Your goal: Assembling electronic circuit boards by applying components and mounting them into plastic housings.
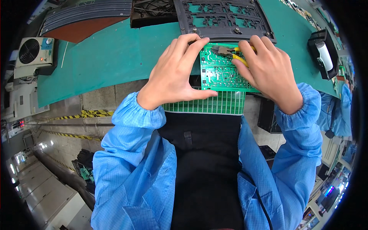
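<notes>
A green printed circuit board [220,78] with small parts across its face lies in front of me, near the table's front edge. My left hand [170,73] grips its left side, thumb at the lower corner and index finger at the upper one. In my right hand [270,69] are yellow-handled side cutters [223,51], their dark jaws pointing left over the upper part of the board. Fingers of that hand cover the board's right portion. Whether the jaws touch a component cannot be made out. Below the board shows a green sheet with a white grid [207,102].
Just beyond the board sits a black fixture frame [211,35] with cut-outs. A benchtop fan unit [30,51] stands far left, near a dark ridged panel [88,17]. Cables [153,7] fill an opening. At right, a black holder [312,38] carries a white cylinder [324,55].
</notes>
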Demonstrator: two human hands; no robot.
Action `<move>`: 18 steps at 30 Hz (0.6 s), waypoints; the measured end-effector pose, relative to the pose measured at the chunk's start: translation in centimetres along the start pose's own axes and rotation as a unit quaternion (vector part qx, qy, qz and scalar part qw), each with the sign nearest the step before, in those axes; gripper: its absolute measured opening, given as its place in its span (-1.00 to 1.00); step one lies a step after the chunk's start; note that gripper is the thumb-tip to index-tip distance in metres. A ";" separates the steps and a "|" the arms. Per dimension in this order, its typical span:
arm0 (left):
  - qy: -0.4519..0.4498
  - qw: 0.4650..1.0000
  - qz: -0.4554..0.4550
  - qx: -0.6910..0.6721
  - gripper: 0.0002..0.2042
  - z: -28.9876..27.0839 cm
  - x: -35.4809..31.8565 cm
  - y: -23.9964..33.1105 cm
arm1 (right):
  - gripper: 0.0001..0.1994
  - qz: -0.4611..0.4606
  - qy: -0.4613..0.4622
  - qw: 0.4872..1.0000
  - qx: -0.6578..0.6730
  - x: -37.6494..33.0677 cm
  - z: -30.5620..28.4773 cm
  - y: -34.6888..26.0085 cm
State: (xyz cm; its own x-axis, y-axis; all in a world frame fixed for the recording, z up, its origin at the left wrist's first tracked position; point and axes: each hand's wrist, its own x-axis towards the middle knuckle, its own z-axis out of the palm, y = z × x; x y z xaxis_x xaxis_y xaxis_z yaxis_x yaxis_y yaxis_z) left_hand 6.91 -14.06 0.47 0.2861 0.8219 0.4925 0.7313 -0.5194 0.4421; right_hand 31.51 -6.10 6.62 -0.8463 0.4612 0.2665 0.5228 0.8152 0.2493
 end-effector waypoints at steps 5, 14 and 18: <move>-0.007 0.999 -0.021 -0.023 0.05 0.0 -0.1 0.0 | -0.70 0.019 -0.011 1.000 -0.008 0.2 0.2 0.1; -0.002 1.000 -0.009 -0.017 0.04 0.0 -0.1 0.0 | -0.69 0.021 -0.025 0.999 -0.004 0.6 0.5 0.1; 0.004 1.000 0.001 -0.009 0.03 0.1 -0.1 -0.1 | -0.71 0.013 -0.019 1.000 -0.021 0.6 1.1 0.2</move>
State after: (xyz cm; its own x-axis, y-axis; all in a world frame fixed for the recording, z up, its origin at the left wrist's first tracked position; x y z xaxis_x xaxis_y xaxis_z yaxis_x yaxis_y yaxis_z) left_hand 6.89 -14.08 0.35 0.2828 0.8185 0.5001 0.7197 -0.5257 0.4534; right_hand 30.97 -5.24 5.84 -0.8354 0.4951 0.2388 0.5475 0.7880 0.2815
